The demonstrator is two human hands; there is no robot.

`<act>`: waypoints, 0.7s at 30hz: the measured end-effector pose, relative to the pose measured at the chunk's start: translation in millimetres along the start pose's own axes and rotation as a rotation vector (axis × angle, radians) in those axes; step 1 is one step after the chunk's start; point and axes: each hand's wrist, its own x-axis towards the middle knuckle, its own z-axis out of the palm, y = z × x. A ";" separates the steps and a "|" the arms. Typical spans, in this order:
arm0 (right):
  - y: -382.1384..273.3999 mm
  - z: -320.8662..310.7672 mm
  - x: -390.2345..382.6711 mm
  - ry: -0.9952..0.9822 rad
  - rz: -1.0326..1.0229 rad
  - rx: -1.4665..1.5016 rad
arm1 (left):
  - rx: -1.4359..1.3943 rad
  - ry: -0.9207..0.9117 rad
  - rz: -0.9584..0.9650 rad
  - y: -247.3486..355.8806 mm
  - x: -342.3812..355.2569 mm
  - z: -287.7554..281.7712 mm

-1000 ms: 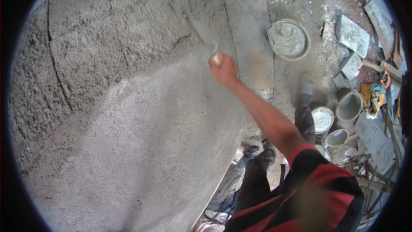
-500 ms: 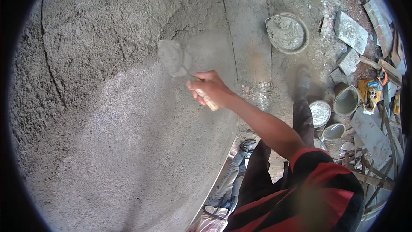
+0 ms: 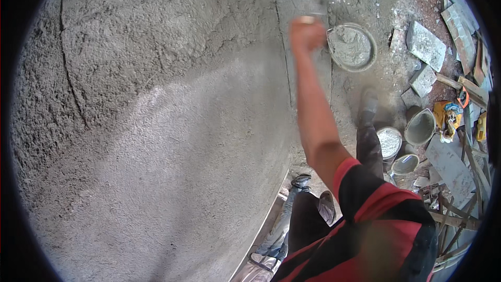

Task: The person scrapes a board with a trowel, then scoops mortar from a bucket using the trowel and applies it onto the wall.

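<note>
As the right hand grips a blurred trowel, long axis and heading unclear, left hand impossible to judge

Wall at left, a strip along its right edge; over the strip, the right hand with a trowel, just left of a bucket holding mortar; slabs on the ground right of the bucket; three more buckets nearer, right of the person's leg; planks along the far right
</note>
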 end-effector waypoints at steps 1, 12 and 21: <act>-19.7 9.6 -34.1 -0.404 0.048 0.025 | 0.019 -0.003 0.007 -7.7 -0.3 -0.1; 209.2 -124.3 -32.6 -1.006 -0.411 -0.285 | 0.049 -0.004 0.099 -22.7 12.0 7.9; 326.8 35.3 136.7 -0.796 -0.333 -0.525 | -0.050 -0.010 0.172 27.4 -0.9 20.5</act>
